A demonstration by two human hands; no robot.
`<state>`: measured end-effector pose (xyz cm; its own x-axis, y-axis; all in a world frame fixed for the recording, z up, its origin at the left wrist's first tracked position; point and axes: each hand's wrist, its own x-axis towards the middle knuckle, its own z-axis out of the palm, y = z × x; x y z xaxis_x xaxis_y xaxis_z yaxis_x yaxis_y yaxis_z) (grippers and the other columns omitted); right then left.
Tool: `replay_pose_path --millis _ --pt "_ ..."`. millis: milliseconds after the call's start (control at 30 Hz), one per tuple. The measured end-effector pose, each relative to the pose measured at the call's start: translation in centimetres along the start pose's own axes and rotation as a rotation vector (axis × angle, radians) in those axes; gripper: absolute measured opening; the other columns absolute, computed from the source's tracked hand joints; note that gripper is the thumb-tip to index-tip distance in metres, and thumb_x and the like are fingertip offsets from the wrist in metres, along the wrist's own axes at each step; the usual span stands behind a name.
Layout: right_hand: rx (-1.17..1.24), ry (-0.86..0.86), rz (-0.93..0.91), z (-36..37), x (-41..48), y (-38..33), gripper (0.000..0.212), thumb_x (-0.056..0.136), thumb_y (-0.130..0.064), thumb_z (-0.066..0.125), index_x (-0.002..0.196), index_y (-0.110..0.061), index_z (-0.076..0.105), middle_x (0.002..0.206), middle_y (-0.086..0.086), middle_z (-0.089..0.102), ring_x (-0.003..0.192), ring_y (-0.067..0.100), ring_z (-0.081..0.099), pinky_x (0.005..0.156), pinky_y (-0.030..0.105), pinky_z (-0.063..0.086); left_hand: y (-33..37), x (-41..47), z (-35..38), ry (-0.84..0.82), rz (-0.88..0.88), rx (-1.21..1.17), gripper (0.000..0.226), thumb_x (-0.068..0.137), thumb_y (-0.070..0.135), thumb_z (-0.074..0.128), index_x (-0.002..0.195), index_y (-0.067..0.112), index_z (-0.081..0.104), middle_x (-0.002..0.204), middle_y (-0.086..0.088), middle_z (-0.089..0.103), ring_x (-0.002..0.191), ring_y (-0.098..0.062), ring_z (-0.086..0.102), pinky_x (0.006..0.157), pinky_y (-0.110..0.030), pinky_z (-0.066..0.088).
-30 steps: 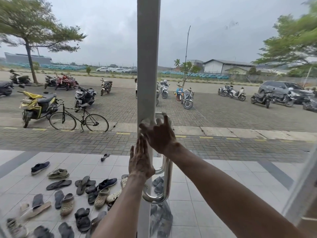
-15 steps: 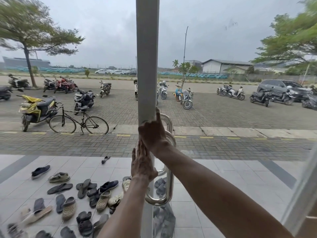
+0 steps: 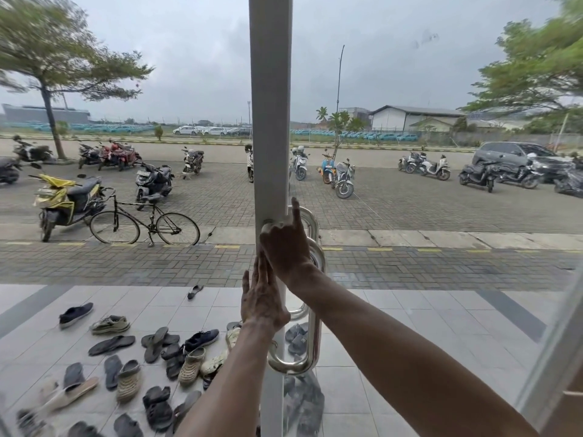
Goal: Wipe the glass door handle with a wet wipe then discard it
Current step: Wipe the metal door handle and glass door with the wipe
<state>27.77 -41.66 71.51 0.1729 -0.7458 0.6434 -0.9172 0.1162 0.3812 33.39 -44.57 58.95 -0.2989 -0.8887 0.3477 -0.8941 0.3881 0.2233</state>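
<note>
A curved chrome door handle (image 3: 314, 339) is mounted on the white frame (image 3: 270, 115) of the glass door in front of me. My right hand (image 3: 285, 247) is curled over the top end of the handle, with one finger sticking up. A pale strip under its fingers looks like the wet wipe (image 3: 268, 223); most of it is hidden by the hand. Just below, my left hand (image 3: 262, 301) lies flat against the frame with its fingers straight, holding nothing.
Through the glass (image 3: 426, 279) I see a tiled porch with several sandals and shoes (image 3: 126, 342), then a paved lot with a bicycle (image 3: 145, 223) and parked scooters. Another frame edge (image 3: 549, 357) stands at the right. No bin is in view.
My right hand's fingers, spread over the handle's top a second ago, have curled in, leaving one finger raised. My left hand has stayed flat on the frame.
</note>
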Motion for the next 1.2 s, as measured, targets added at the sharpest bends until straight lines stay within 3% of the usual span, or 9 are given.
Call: replay_pose_path --millis 100,233,467,633,833,1067,1200 --pt "0.029 0.033 0.014 0.9 -1.3 1.0 0.013 0.087 -0.007 0.062 0.088 -0.015 0.072 0.07 0.003 0.07 0.084 0.027 0.068 0.119 0.061 0.01 -0.1 -0.1 -0.2 0.019 0.01 -0.023 0.125 0.078 0.03 0.069 0.155 0.01 -0.027 0.165 -0.006 -0.032 0.155 -0.017 -0.017 0.128 -0.04 -0.004" --pt "0.08 0.171 0.076 1.7 -2.7 2.6 0.009 0.08 -0.013 0.071 0.088 -0.013 0.075 0.075 0.006 0.074 0.091 0.031 0.069 0.114 0.063 0.022 -0.2 -0.2 -0.2 0.0 0.025 -0.031 0.128 0.078 0.029 0.07 0.152 0.008 -0.032 0.159 -0.007 -0.043 0.153 -0.019 -0.022 0.129 -0.042 -0.001" --pt "0.195 0.215 0.356 4.4 -5.5 4.3 0.029 0.084 -0.035 0.07 0.107 -0.017 0.071 0.087 -0.003 0.075 0.095 0.019 0.067 0.118 0.053 0.019 -0.3 -0.4 -0.3 -0.003 0.035 -0.043 0.127 0.08 0.03 0.069 0.152 0.007 -0.033 0.158 -0.007 -0.043 0.153 -0.02 -0.025 0.129 -0.041 -0.003" --pt "0.425 0.19 0.666 6.0 -7.9 3.4 0.039 0.085 -0.055 0.065 0.101 -0.02 0.072 0.081 -0.002 0.075 0.085 0.017 0.07 0.116 0.049 0.026 -0.1 -0.4 -0.3 0.0 0.024 -0.055 0.129 0.079 0.031 0.071 0.152 0.007 -0.032 0.157 -0.008 -0.045 0.152 -0.021 -0.026 0.129 -0.042 -0.001" --pt "0.687 0.12 0.962 7.7 -10.2 0.9 0.046 0.082 -0.058 0.066 0.085 -0.013 0.074 0.076 0.007 0.075 0.08 0.026 0.07 0.11 0.048 0.035 0.0 -0.5 -0.3 0.004 0.024 -0.073 0.126 0.079 0.027 0.069 0.151 0.006 -0.033 0.157 -0.008 -0.045 0.152 -0.022 -0.027 0.129 -0.043 0.002" --pt "0.729 -0.062 0.953 9.2 -13.4 -0.3 0.038 0.083 -0.056 0.065 0.091 -0.021 0.074 0.088 0.0 0.076 0.095 0.022 0.069 0.111 0.048 0.03 -0.3 -0.4 -0.4 -0.005 0.03 -0.071 0.126 0.08 0.028 0.069 0.151 0.007 -0.033 0.157 -0.006 -0.046 0.152 -0.021 -0.027 0.129 -0.042 0.001" --pt "0.695 0.09 0.905 7.2 -10.8 1.2 0.042 0.081 -0.056 0.07 0.094 -0.017 0.073 0.089 0.003 0.076 0.095 0.024 0.069 0.108 0.051 0.034 -0.1 -0.4 -0.1 0.002 0.02 -0.084 0.126 0.079 0.024 0.069 0.151 0.007 -0.033 0.157 -0.006 -0.046 0.152 -0.021 -0.027 0.129 -0.042 0.0"
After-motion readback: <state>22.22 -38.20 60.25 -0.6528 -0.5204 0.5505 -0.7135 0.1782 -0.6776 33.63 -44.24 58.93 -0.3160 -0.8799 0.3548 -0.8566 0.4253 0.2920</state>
